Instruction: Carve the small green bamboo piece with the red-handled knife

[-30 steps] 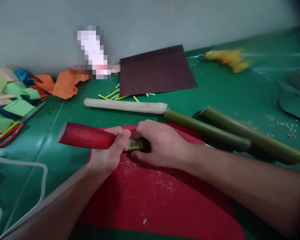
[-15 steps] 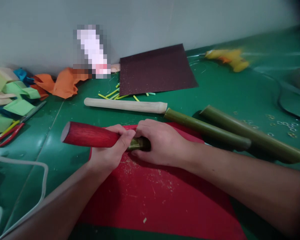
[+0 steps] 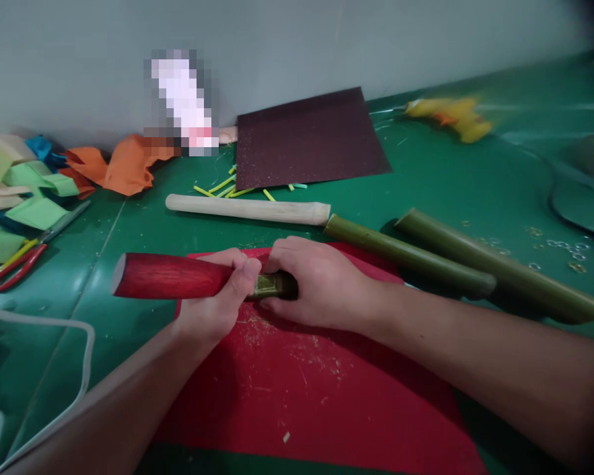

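Note:
My left hand is wrapped round a red wooden stick that points left, just above a red sheet on the green table. My right hand is closed over a small dark green and gold piece at the stick's right end. Most of that piece is hidden under my fingers. Pale shavings lie scattered on the red sheet below both hands.
Behind the hands lie a pale wooden dowel and two green bamboo tubes. A dark sandpaper sheet sits at the back. Red-handled scissors, coloured paper scraps and a white cable are at left; a yellow glue gun far right.
The red stick's left end swung slightly up and right, then back down and left. Both hands kept their grip in the same place.

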Available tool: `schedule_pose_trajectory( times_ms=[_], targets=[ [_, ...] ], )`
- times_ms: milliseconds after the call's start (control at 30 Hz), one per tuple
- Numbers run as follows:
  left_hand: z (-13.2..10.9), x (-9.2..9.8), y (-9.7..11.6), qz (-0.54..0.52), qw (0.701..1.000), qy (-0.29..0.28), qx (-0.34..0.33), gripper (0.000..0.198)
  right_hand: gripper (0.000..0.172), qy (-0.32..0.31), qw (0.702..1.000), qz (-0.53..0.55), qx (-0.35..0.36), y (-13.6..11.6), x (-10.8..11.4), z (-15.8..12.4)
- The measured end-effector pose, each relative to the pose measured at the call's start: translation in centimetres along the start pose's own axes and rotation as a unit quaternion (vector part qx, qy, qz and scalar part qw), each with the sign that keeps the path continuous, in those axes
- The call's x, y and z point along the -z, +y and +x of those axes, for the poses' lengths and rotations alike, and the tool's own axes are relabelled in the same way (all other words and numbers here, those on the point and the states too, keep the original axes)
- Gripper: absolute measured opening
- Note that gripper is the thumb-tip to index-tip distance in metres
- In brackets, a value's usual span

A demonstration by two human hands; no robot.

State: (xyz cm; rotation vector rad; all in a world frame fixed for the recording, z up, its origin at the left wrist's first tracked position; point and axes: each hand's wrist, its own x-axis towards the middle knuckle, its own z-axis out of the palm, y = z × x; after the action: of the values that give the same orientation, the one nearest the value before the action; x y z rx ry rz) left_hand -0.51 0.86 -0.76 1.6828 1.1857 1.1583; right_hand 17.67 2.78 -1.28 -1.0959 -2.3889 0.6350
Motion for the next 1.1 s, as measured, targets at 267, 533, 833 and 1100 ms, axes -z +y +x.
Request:
schedule_pose_trajectory(
  times_ms=[267,533,833,1100],
  targets=[
    [-0.22,0.16,0.0,0.022,1.0,-0.016,-0.003,0.045,0.02,0.001,1.0,0.008,0.002,-0.13,0.01,-0.04],
    [0.08,-0.34,0.57,0.019,1.0,0.021,-0.004,0.032,0.021,0.005,1.0,0.004,-0.004,-0.22,-0.1,0.08],
    [0.28,-0.65,0.24,0.002,0.999,0.053,0.013,0.03,0.022,-0.009,1.0,0.014,-0.007,-0.11,0.13,-0.09],
    [0.24,-0.27,0.22,0.033,0.999,0.03,0.005,0.04,0.021,-0.014,1.0,0.011,-0.008,-0.34,0.22,0.04]
  ],
)
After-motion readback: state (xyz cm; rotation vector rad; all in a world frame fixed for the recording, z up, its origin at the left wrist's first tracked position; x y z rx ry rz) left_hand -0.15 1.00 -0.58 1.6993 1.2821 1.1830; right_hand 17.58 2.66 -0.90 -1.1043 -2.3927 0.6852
